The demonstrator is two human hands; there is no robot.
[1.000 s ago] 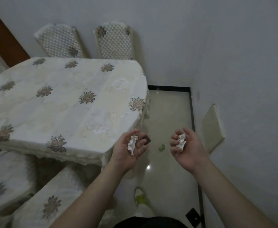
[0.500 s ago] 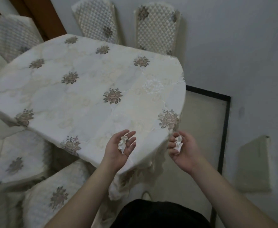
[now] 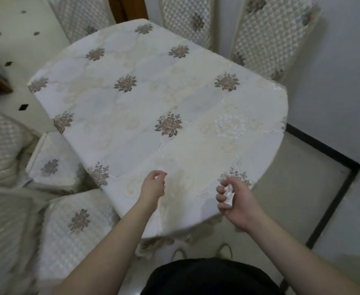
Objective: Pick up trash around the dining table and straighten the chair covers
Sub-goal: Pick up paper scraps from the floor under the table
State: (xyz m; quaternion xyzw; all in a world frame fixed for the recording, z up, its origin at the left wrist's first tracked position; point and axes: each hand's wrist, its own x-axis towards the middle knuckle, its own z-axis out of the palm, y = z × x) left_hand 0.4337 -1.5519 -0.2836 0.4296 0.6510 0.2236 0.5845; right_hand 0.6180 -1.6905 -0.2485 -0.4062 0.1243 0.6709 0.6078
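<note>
My right hand (image 3: 235, 199) is closed around a crumpled white paper scrap (image 3: 228, 193) over the near edge of the dining table (image 3: 153, 107), which wears a cream flowered cloth. My left hand (image 3: 153, 185) hovers over the same edge with its back to the camera and fingers curled; only a sliver of white (image 3: 157, 177) shows inside it. Quilted chair covers surround the table: two seats at the near left (image 3: 72, 226) (image 3: 51, 165) and two backs at the far right (image 3: 187, 15) (image 3: 268, 35).
A white wall runs along the right. A black floor border (image 3: 334, 192) frames the pale tile beside the table. My shoes (image 3: 223, 251) peek out under the table's edge. More quilted chair backs (image 3: 2, 145) crowd the far left.
The view has swung left and up over the table. Both hands moved over the table's near edge; my left hand turned palm-down and curled over its paper.
</note>
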